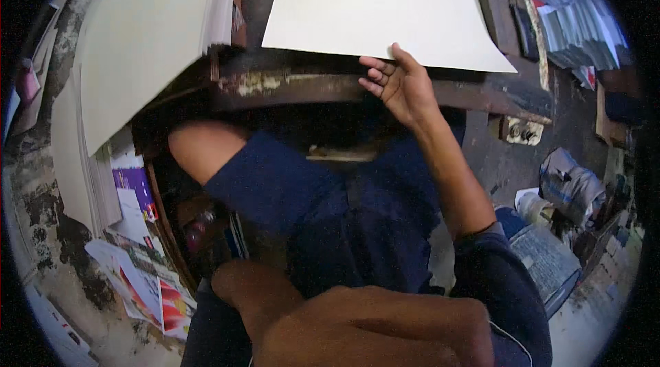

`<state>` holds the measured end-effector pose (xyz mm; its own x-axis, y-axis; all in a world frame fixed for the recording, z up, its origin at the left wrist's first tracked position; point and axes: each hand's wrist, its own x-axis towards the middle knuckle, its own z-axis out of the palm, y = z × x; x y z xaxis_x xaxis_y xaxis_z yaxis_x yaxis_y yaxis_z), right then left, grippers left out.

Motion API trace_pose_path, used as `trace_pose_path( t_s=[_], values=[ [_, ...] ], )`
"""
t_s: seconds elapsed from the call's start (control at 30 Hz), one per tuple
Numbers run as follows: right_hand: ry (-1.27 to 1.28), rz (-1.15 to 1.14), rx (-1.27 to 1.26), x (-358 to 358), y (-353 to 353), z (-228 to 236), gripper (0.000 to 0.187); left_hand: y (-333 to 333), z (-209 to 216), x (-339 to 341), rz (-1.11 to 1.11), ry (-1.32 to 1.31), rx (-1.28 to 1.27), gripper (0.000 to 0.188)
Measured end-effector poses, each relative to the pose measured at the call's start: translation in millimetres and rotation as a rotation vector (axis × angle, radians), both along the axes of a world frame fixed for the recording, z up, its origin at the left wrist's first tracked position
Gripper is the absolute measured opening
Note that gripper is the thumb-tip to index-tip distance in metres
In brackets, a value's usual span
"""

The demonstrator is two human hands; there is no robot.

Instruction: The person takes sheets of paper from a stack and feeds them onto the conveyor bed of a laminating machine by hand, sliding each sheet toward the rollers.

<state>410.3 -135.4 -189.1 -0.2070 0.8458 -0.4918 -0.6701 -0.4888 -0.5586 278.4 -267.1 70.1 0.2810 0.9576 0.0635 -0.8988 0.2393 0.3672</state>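
A large cream sheet (375,3) lies flat on a dark, rusty metal machine bed (289,82) in front of me. My right hand (399,85) is at the sheet's near edge. Its thumb lies on the paper and its fingers are spread just below the edge, against the metal. My left arm, in a navy sleeve, shows only its bare elbow (199,147); the forearm runs up under a tall tilted stack of cream sheets (144,30), and the left hand is hidden.
Printed colourful leaflets (148,284) lie scattered on the worn floor at the lower left. Bundles of grey printed paper (574,16) are stacked at the upper right. Wrapped bundles and a sack (570,185) sit on the floor to the right.
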Motion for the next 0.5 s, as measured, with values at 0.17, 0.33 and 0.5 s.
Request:
trace_pose_path(
  t_s=[0.17,0.33,0.5],
  values=[
    [-0.049,-0.053,-0.002,0.8,34.3,2.1,0.04,13.2,-4.2,1.2,0.202,0.126,0.262,0.029],
    [0.022,-0.091,0.049,10.8,71.4,-4.2,0.039,13.3,-0.5,-15.2,0.02,0.271,0.257,0.024],
    [-0.008,-0.135,0.086,6.7,103.3,-5.2,0.035,23.2,-33.5,-24.3,0.022,0.214,0.416,0.02]
  ],
)
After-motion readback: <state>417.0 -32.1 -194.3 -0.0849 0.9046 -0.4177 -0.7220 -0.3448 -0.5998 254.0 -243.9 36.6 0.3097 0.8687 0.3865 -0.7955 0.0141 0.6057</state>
